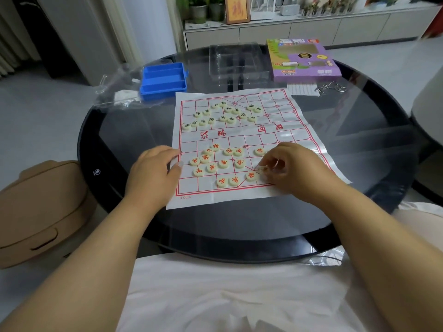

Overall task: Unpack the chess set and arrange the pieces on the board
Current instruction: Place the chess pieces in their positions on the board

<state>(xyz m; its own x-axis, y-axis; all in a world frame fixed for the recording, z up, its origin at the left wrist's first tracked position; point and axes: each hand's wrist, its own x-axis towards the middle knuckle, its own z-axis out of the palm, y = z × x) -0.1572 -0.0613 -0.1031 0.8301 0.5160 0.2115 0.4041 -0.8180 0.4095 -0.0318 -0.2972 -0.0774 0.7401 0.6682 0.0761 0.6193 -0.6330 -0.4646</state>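
Head view: we had the paper xiangqi board [242, 137] spread flat on the round dark glass table [239, 226], red grid up. Our right hand [294, 168] sat over the near-right part of the board, thumb & fingers curled in, pinching a cream disc piece [264, 168] just above the sheet, w/ another red-marked piece [250, 175] right beside it. Our left hand [153, 168] rested at the board's left edge, fingers curled down onto the paper; couldn't tell if it pinched the edge or only pressed it.

Red-character pieces [223, 164] lay loose in a cluster on the near half, not on grid points, a few touching. Dark-character pieces [225, 115] were scattered in a rough arc on the far half.

Beyond the board: a blue plastic tray [164, 81] at far left, a crumpled clear plastic bag [119, 92] just beside it, a clear blister tray [237, 62] mid-back, and a purple game box [303, 59] far right. Small metal wire puzzles [330, 87] lay near the box. A tan stool [40, 212] stood left of the table.
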